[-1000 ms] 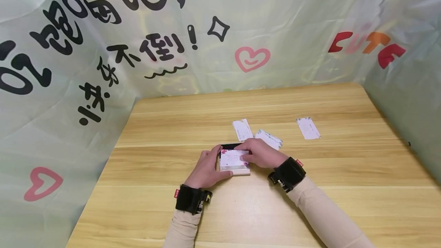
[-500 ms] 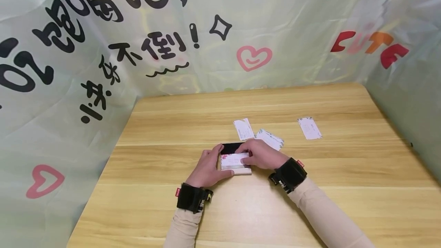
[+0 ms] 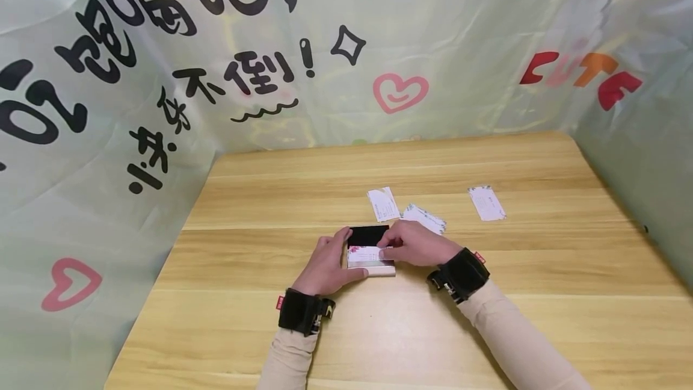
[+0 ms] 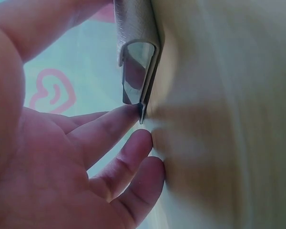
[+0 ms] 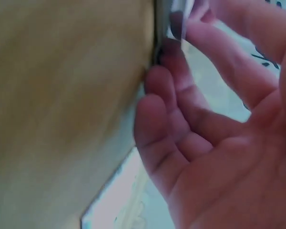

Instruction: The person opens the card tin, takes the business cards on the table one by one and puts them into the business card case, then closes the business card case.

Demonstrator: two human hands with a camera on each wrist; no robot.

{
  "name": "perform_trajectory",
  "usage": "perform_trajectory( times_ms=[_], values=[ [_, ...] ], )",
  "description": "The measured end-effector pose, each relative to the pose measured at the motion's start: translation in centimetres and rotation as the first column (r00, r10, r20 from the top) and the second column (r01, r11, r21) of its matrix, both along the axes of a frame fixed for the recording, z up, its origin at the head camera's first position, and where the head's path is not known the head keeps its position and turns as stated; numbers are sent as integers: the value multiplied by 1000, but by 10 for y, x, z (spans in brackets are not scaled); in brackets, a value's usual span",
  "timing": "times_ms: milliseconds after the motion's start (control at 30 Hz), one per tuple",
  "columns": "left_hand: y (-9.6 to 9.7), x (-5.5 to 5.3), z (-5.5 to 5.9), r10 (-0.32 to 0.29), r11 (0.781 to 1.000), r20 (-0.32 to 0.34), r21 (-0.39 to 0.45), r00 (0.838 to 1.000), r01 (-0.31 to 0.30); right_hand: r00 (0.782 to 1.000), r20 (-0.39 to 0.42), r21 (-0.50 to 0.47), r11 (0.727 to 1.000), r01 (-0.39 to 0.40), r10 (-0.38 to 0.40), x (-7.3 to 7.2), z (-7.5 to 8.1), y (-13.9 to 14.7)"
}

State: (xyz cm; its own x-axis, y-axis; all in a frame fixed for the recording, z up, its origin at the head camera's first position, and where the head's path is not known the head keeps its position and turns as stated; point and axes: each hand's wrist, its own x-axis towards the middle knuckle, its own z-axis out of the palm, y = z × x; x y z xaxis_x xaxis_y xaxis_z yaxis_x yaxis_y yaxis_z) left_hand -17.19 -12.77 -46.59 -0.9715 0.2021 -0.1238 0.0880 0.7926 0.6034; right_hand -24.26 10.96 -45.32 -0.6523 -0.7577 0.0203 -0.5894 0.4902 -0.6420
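A flat card case (image 3: 367, 235) lies unfolded on the table, its black inner lid toward the back and a pale cover along the front. The left wrist view shows its beige leather cover (image 4: 137, 21) and metal holder (image 4: 133, 88) from the side. My left hand (image 3: 323, 265) grips the case, thumb on the front edge and fingers at the back left corner. A white business card (image 3: 361, 253) with pink flowers sits partly inside the holder. My right hand (image 3: 417, 244) pinches that card at its right end, and the fingers hide this end.
Behind the case lie a single white card (image 3: 383, 204) and an overlapping pile of cards (image 3: 424, 218). Another card (image 3: 486, 203) lies farther right on the wooden table (image 3: 260, 197). A printed cloth (image 3: 460, 47) hangs around the table's back and sides.
The flowered card has slid toward the front, deeper into the holder, and more of the black lid shows. My right hand has shifted slightly right; the left hand keeps its grip.
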Motion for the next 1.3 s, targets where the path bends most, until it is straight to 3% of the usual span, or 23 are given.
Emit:
perform_trajectory(
  times_ms=[100, 200, 333, 400, 500, 767, 1000, 1300],
  values=[
    [2, 0, 1, -11, 1000, 12, 10, 1000, 11, 998, 28, -9, 999, 52, -52, -4, 4, 11],
    [5, 0, 3, -27, 999, 17, 36, 999, 27, 976, -3, 51, 975, 218, -218, -10, 8, 28],
    [6, -1, 4, -37, 998, 20, 47, 999, 36, 898, -49, 229, 870, 436, -437, -17, 15, 55],
    [5, -1, 3, -33, 999, 24, 35, 999, 32, 867, -51, 299, 821, 486, -495, -20, 16, 65],
    [4, -1, 3, -23, 1000, 28, 19, 999, 23, 846, -41, 336, 790, 512, -531, -24, 16, 75],
    [0, 0, 1, -21, 999, 19, 29, 1000, 21, 827, -17, 284, 791, 543, -561, -30, 13, 77],
    [1, 1, 1, -17, 999, 23, 36, 1000, 16, 798, 28, 312, 764, 565, -602, -30, 10, 74],
    [-1, 2, 1, -8, 1000, 22, 29, 1000, 8, 808, 109, 315, 792, 524, -578, -30, 16, 73]
  ],
)
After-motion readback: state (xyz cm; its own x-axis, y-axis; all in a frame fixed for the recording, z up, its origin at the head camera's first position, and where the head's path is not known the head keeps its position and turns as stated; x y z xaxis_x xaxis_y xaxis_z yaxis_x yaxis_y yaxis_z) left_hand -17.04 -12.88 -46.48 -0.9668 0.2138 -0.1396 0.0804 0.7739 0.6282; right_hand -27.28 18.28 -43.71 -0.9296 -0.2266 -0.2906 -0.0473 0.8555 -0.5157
